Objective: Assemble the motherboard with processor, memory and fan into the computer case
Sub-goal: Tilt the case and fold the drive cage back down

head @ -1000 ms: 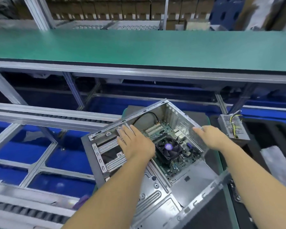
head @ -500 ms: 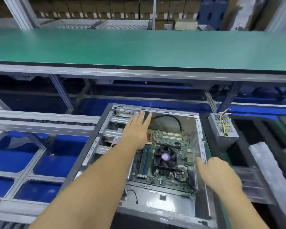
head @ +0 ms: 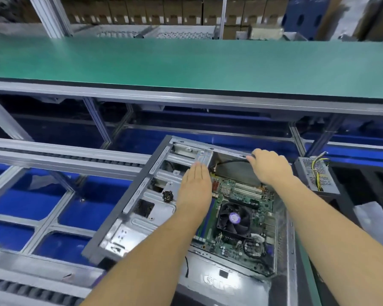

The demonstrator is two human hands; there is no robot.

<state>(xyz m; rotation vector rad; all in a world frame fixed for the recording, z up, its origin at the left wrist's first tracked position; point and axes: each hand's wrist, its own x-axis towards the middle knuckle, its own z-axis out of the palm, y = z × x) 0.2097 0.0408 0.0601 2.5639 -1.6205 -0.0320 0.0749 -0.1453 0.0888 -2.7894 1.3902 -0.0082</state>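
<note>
step: board seating check | motherboard with fan sits inside computer case | left hand flat, fingers straight, on drive cage; right hand curled over far rim, probably gripping | next: fasten board, route cable

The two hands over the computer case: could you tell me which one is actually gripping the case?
The right hand: its fingers curl over the far rim of the computer case. The left hand lies flat, fingers straight.

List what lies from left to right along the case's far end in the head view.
Computer case drive-bay frame → left hand → right hand → power supply.
</note>
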